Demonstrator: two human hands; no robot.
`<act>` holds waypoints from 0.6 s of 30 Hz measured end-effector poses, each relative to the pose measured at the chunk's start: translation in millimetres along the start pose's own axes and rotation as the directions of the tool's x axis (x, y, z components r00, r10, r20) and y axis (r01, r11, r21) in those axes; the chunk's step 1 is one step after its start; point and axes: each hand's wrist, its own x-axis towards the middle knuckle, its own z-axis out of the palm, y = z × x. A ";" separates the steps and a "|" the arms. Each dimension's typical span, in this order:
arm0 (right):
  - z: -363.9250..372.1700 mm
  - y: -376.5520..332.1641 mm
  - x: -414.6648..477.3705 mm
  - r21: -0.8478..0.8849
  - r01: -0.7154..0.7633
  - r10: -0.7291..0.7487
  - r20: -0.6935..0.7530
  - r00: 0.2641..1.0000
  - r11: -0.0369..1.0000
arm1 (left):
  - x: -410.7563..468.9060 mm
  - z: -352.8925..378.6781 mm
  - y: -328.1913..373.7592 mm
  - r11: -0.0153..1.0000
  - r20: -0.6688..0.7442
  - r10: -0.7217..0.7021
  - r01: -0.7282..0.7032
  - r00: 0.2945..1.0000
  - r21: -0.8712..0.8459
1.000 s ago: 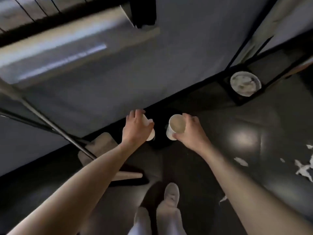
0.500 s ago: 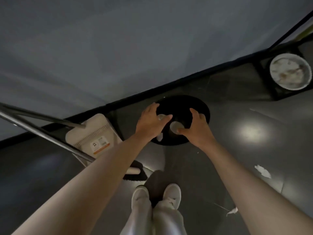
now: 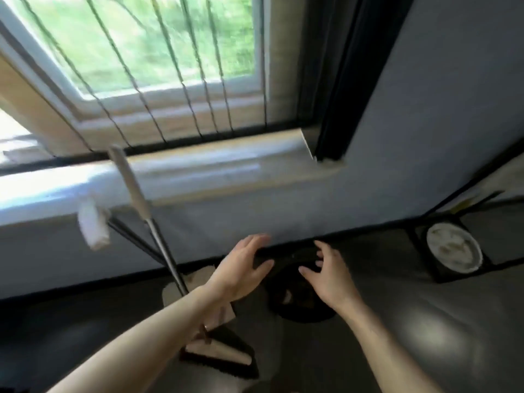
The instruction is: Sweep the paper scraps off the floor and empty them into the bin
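The left hand (image 3: 241,269) and right hand (image 3: 330,279) hover spread and empty above the black bin (image 3: 306,316) at the foot of the wall (image 3: 312,211), while the broom (image 3: 164,251) leans just left of them, handle slanting up-left to the sill (image 3: 198,171), nearest the left hand

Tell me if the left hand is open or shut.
Open: the left hand holds nothing, its fingers straight.

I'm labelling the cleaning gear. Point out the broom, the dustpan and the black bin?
Steel-handled broom (image 3: 163,251): head view, on its metal shaft.
Beige plastic dustpan (image 3: 173,293): head view, on its exposed left edge.
Round black bin (image 3: 304,316): head view, on its near rim.
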 end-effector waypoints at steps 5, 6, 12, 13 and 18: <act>4.8 -121.9 -33.4 0.004 0.162 -0.162 -0.012 0.987 0.987 | -58.5 -146.1 -4.3 0.987 -0.165 0.158 -0.154 0.974 0.037; 12.7 -145.6 -38.2 0.008 0.188 -0.188 -0.016 0.982 0.982 | -68.8 -170.0 -12.9 0.985 -0.187 0.173 -0.167 0.967 0.046; 90.3 -259.4 -48.5 0.027 0.228 -0.227 -0.031 0.973 0.973 | -89.2 -262.8 -105.5 0.964 -0.131 0.194 -0.164 0.972 0.210; 105.3 -272.3 -48.5 0.036 0.211 -0.209 -0.048 0.977 0.977 | -86.1 -272.6 -122.5 0.952 -0.074 0.207 -0.184 0.975 0.242; 154.7 -310.1 -48.4 0.126 0.124 -0.111 -0.107 0.988 0.984 | -70.1 -288.3 -176.8 0.844 0.312 0.294 -0.398 0.904 0.360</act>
